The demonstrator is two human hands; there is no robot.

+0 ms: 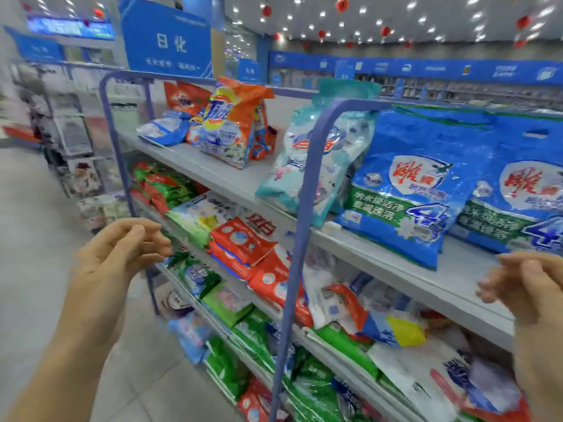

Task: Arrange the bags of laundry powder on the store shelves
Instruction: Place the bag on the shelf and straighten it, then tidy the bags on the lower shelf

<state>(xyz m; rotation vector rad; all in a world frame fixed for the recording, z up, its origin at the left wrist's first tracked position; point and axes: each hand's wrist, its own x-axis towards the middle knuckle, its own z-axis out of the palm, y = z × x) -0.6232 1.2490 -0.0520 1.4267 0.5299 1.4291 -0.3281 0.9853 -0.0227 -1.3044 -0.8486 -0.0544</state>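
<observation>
Facing: a grey shelf unit with blue tube uprights, seen at an angle from its left end.
Left hand: raised, fingers loosely curled, thumb close to the fingertips, holding nothing.
Left hand, position: left of the near blue upright, below the top shelf, in front of the left end of the second shelf. Whether it touches that shelf's edge cannot be told.
Nearest goods to left hand: green bags up and to its right, and red bags further right. None is in its grasp.
Right hand: at the right edge, blurred, fingers bent and relaxed, holding nothing.
Right hand, position: in front of the top shelf's front edge, just below the large blue bags and apart from them.
Top shelf, right: two large blue bags standing side by side, leaning back.
Top shelf, centre: a teal and white bag, tilted, partly behind the near upright.
Top shelf, left: an orange bag upright, a small blue and white bag lying flat beside it, a red bag behind.
Lower shelves: green, red, white and blue bags, piled unevenly, several overlapping.
Overhead: a blue sign above the unit's left end.
</observation>
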